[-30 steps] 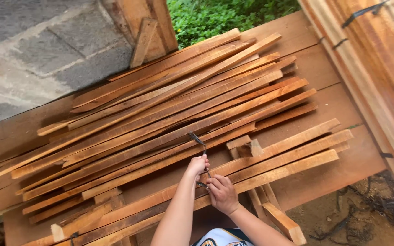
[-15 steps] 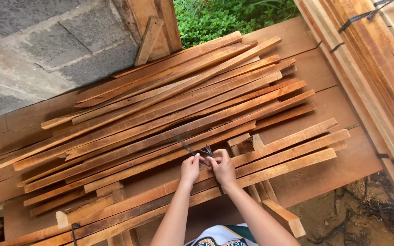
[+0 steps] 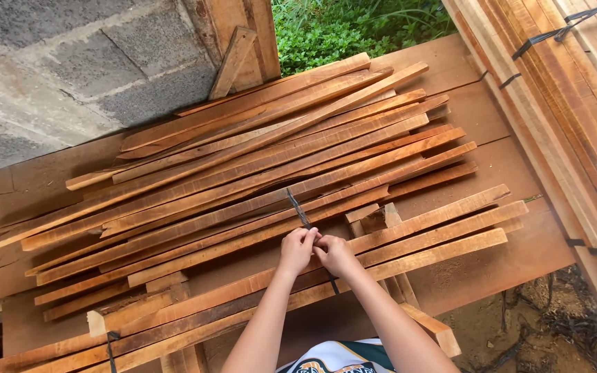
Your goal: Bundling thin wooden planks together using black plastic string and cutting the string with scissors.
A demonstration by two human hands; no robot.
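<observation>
Black strap (image 3: 297, 207) pinched by left hand (image 3: 297, 249) and right hand (image 3: 335, 254), fingers closed on it, above near wooden slats (image 3: 243, 173).

No packages, labels, signs or screens showed anywhere around the hands (image 3: 316, 250).

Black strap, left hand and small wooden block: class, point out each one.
black strap (image 3: 297, 207), head view, free end above the hands
left hand (image 3: 297, 249), head view, back of hand
small wooden block (image 3: 373, 218), head view, top face
</observation>
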